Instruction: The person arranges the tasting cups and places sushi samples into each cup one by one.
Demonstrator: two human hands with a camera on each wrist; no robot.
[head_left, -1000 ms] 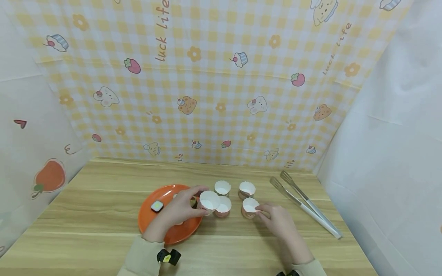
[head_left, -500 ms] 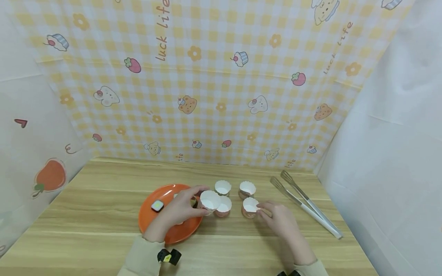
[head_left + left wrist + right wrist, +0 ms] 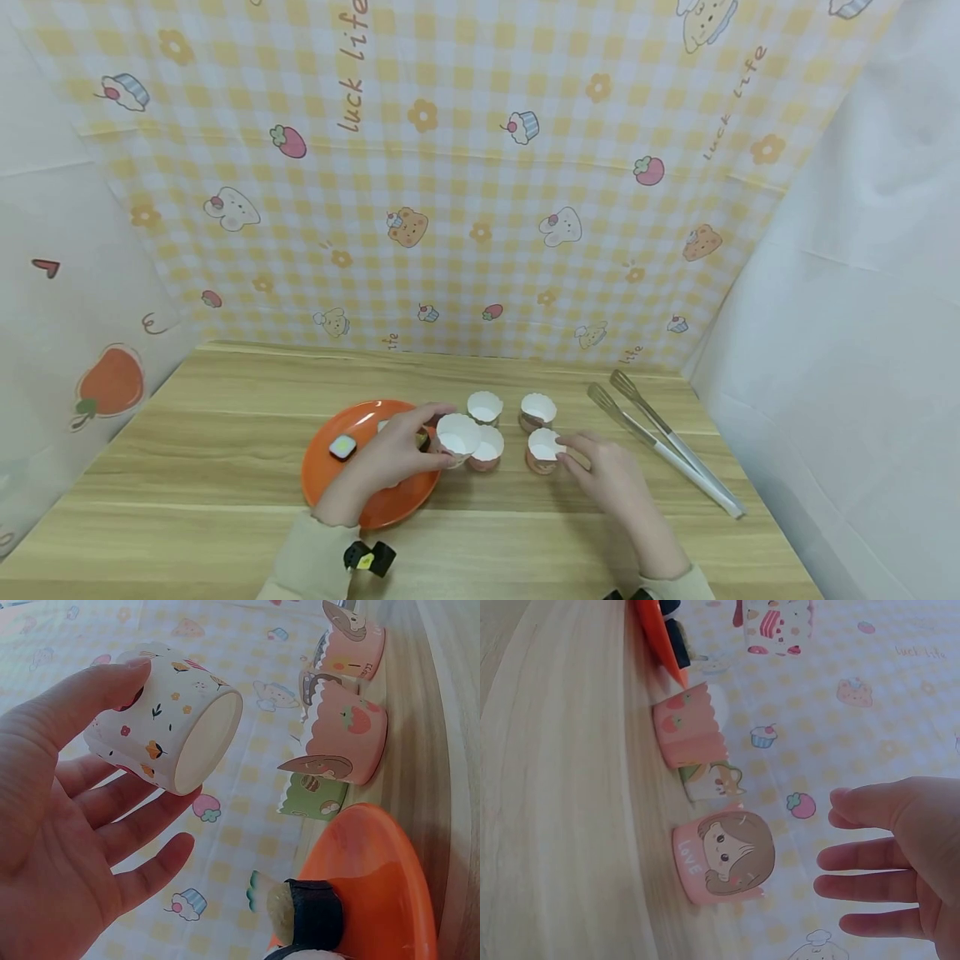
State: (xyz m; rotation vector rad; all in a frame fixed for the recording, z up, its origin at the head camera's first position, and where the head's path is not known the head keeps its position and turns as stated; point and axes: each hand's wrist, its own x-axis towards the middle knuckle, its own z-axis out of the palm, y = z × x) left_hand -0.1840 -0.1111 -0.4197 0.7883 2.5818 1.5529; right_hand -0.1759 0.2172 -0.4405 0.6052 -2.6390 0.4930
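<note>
While between fingers [image 3: 142, 829], scalloped paper cup [image 3: 169, 724]

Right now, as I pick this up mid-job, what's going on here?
A person's left hand holds a flower-printed white cup up off the table, by the edge of an orange plate bearing sushi pieces. Four more paper cups stand on the table. The right hand is open beside a pink one marked LOVE, with a gap between them in the right wrist view. Tongs lie off to the right.
</note>
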